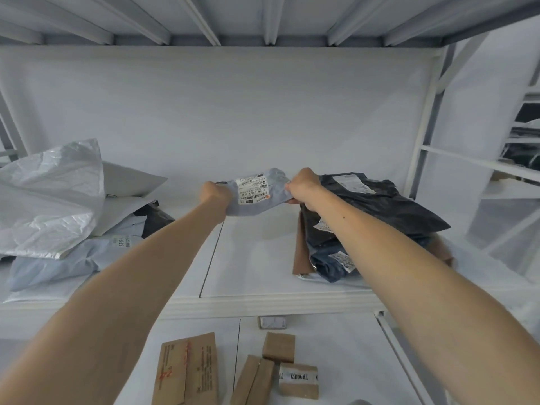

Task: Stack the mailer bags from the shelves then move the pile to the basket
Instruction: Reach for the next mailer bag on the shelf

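- Leftmost, a heap of mailer bags (58, 229) lies on the white shelf (257, 273): a crinkled silver bag (49, 194) on top, a flat white mailer (131, 182) leaning behind it, a pale blue bag (52, 267) with a label underneath, and a black bag (155, 219) poking out at the heap's right edge
- Next, the left hand (214, 194) reaches deep over the shelf, its fingers curled tight round the left end of a grey-blue mailer bag (263, 203)
- Between the two hands, the grey-blue mailer bag hangs above the shelf board with a faint shadow beneath it, its white shipping label (252, 190) turned towards the camera
- Then the right hand (302, 185) pinches the bag's right end, thumb and fingers closed on the plastic, just beside the neighbouring stack
- Further right, a stack of bags (409, 223) sits on the same shelf: a large black mailer (374, 197) on top, a dark blue bag (327, 264) lower down, a flat brown sheet (301, 252) against its left side, the right forearm crossing in front
- Below the shelf's front lip, a lower shelf (336, 346) carries a flat brown envelope (187, 369) and several small cardboard boxes (298, 381)
- Far right, another white rack (482, 162) stands alongside
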